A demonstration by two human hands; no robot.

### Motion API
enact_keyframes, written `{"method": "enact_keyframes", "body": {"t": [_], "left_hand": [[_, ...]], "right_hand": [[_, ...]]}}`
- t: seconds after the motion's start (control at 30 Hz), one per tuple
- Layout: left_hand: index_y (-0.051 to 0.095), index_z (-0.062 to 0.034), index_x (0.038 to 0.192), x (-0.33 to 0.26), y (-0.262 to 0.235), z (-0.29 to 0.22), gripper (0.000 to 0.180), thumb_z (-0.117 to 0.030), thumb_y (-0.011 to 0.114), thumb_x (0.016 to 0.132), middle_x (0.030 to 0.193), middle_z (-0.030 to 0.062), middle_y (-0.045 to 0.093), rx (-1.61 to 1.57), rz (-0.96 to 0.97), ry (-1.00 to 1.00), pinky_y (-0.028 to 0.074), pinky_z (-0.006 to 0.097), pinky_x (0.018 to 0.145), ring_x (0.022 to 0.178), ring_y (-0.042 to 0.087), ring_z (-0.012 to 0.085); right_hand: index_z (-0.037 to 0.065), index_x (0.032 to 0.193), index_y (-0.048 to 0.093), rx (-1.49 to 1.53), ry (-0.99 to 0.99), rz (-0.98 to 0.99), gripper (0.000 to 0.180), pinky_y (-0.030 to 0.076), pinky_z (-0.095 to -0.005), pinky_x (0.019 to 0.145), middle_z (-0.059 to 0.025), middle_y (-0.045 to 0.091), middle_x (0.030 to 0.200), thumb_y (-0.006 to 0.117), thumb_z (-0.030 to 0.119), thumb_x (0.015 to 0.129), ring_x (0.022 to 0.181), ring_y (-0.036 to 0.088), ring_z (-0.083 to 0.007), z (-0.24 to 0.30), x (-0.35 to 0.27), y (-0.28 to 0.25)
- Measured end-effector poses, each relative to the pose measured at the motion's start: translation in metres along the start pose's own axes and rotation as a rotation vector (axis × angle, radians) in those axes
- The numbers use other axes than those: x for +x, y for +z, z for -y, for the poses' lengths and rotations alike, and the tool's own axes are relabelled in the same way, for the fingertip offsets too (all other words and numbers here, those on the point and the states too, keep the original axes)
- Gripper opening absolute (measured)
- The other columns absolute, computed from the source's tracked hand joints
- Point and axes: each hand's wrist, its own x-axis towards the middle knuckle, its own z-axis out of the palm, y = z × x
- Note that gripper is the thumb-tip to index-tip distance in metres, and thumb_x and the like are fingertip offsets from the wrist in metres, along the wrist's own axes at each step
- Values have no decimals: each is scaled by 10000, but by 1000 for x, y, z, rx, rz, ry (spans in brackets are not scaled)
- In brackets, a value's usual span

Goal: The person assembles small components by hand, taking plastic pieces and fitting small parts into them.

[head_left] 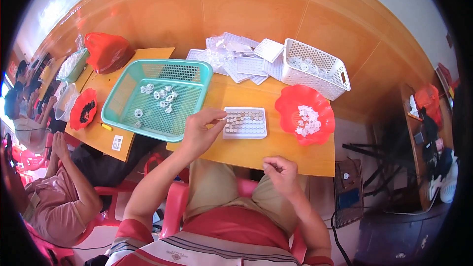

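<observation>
A small white tray (264, 129) with rows of round wells lies on the table in front of me. Small round metallic-looking discs (240, 116) fill part of its wells, mostly the upper and left ones. My left hand (201, 132) is over the tray's left edge, thumb and forefinger brought close together; anything between them is too small to make out. At the table's front edge, my right hand (282, 172) is held with its fingers curled in against the thumb, and whatever they may hold is hidden. A red scalloped dish (284, 110) to the right contains small white plastic parts (307, 121).
A green basket (203, 76) with several white ring-shaped parts stands left. Behind are stacked white trays (240, 69) and a white perforated basket (340, 80) of clear parts. Further left are a red bag (106, 51), a red dish of dark bits (75, 118) and a seated co-worker (64, 197).
</observation>
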Motion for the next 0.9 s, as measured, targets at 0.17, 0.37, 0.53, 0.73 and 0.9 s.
{"method": "enact_keyframes", "body": {"t": [0.17, 0.37, 0.53, 0.73, 0.9], "left_hand": [[709, 21, 972, -16, -28, -10, 161, -9, 710, 814, 943, 124, 714, -60, -191, -6, 565, 294, 725, 831, 701, 210], [720, -29, 1022, 30, -108, 54, 259, -87, 733, 770, 952, 145, 710, 390, 80, -206, 566, 353, 777, 859, 701, 264], [729, -80, 1013, 47, -149, 117, 302, -160, 739, 722, 920, 152, 701, 745, 414, -167, 541, 410, 815, 885, 680, 319], [719, -84, 981, 55, -139, 124, 260, -168, 709, 735, 884, 158, 688, 906, 618, -143, 522, 453, 812, 896, 665, 348], [713, -74, 960, 52, -129, 117, 226, -146, 689, 748, 910, 186, 682, 862, 608, -194, 514, 468, 820, 900, 660, 363]], "right_hand": [[-43, 998, 679, -120, -59, -49, 129, 494, -219, 627, -26, 664, 788, 656, 21, 888, 699, 600, -60, -14, 16, 5], [-49, 1012, 678, -119, -31, 44, 143, 505, -219, 658, -30, 671, 812, 652, 11, 884, 718, 611, -67, -18, 19, 17], [-27, 956, 690, -103, -28, 2, 121, 489, -242, 619, -54, 677, 769, 673, 51, 865, 682, 599, -76, -11, 21, 25], [-46, 1008, 679, -128, 36, 38, 145, 506, -225, 642, -25, 662, 797, 648, 29, 887, 695, 604, -66, -4, 24, 20], [-35, 970, 686, -42, 106, 16, 130, 486, -236, 621, -24, 654, 761, 658, 54, 880, 687, 591, -69, 0, 24, 18]]}}
